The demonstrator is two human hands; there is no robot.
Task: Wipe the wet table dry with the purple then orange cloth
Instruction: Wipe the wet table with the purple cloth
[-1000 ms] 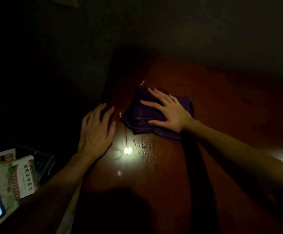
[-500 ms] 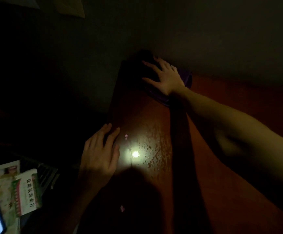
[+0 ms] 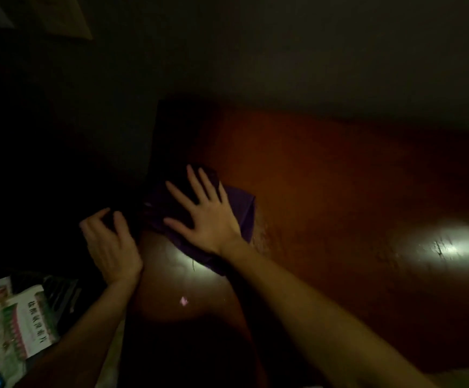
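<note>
Because the light is weak, only the lit parts of the scene can be judged with confidence.

Purple cloth: the purple cloth (image 3: 238, 208) lies bunched on the counter (image 3: 339, 177), close to the counter's left edge and toward the far side of the lit area.

Right hand: the right hand (image 3: 208, 217) lies flat on top of the cloth, palm down, fingers (image 3: 196, 180) spread and pointing away from the person; this grip is open, it presses the cloth and does not pinch it.

Left hand: the left hand (image 3: 110, 242) is at the counter's left edge, just beside the cloth, fingers half curled; it seems to hold nothing, but its fingertips go into shadow, so whether it touches the cloth I cannot tell.

Deciding relation: the cloth is directly under the right palm, so the right hand is the working one; the forearm runs from lower right up to the cloth, and I judge the natural stroke is along this line, back toward the person.

Unwiped area: to the near side of the cloth, and far to the right, bright reflections show on the counter; the far-right one looks rough, perhaps wet.

Orange cloth: not visible in this view.

Off the counter: a printed box (image 3: 28, 326) lies at lower left, well apart from the cloth.
</note>
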